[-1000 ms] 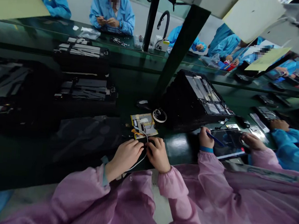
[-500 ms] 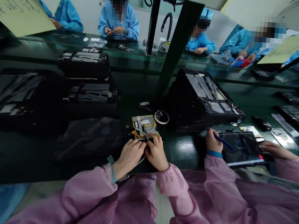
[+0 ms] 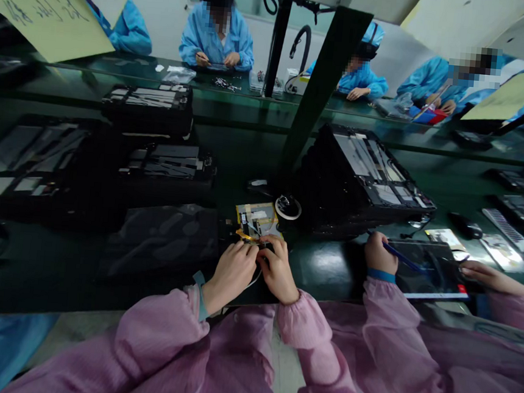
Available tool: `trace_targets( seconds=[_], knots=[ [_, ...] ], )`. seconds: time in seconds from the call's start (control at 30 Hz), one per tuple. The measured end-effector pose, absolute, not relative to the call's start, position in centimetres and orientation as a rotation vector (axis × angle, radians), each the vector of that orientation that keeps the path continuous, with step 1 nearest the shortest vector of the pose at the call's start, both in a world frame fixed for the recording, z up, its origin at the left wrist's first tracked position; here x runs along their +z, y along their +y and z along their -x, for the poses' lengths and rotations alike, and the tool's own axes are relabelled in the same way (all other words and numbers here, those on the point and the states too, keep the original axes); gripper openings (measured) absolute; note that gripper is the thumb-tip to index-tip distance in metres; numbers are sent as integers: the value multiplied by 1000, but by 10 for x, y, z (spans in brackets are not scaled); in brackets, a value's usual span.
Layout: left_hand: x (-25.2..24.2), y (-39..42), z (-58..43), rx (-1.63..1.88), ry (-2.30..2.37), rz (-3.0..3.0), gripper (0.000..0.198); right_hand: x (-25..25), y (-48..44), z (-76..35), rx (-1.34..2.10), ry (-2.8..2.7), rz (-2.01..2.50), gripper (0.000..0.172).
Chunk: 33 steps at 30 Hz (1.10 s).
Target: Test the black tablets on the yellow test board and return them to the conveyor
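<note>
Small board [image 3: 256, 219]: a flat, pale electronic piece wrapped in yellow-amber tape, with small dark parts and thin leads on top. It lies on the desk [image 3: 322, 266] just below the middle of the frame, touching the fingertips.
Handling: judged light, thin and fragile. The taped face looks slick and the leads easy to snag. The bare edges look like the safest place to hold it, away from the parts on top.
White cable [image 3: 255, 279]: a soft, thin cable that loops down between the two wrists from the board's near edge.
Left hand [image 3: 231, 271]: fingers curled, tips drawn together at the board's near left corner. I cannot tell what lies between them.
Right hand [image 3: 278, 272]: thumb and forefinger pinch the board's near edge, the other fingers tucked in. It touches the left hand's fingertips.
Tape roll [image 3: 287, 207]: a small ring just beside the board, to its upper right.
Dark sheet [image 3: 161, 240]: a crumpled, glossy sheet left of the hands.
Stack of black trays [image 3: 359, 177]: stands right of centre, tilted, with flat parts on top.
Co-worker's hand [image 3: 379, 253]: at the right in a pink sleeve, holding a blue pen [image 3: 402, 256] over a tablet [image 3: 436, 274].
Far side: people in blue coats [image 3: 219, 34] sit along the upper edge of the frame.
</note>
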<state>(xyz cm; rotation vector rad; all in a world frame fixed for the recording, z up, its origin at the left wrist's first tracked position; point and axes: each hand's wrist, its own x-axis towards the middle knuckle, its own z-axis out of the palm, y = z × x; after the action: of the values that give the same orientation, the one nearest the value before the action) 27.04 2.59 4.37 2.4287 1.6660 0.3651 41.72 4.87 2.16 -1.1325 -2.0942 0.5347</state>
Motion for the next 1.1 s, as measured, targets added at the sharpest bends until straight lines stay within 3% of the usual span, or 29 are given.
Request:
trace_targets(
  seconds=[0.7, 0.93, 1.1],
  knots=[
    [46, 33, -254, 507, 1528, -2215, 16, 32, 49, -414, 568, -2170, 1145, 12],
    [36, 32, -257, 510, 1553, -2197, 27, 30, 50, -417, 536, -2216, 1176, 15],
    [61, 42, -224, 594, 1580, -2206, 43, 44, 70, -414, 469, -2127, 1265, 17]
  ],
)
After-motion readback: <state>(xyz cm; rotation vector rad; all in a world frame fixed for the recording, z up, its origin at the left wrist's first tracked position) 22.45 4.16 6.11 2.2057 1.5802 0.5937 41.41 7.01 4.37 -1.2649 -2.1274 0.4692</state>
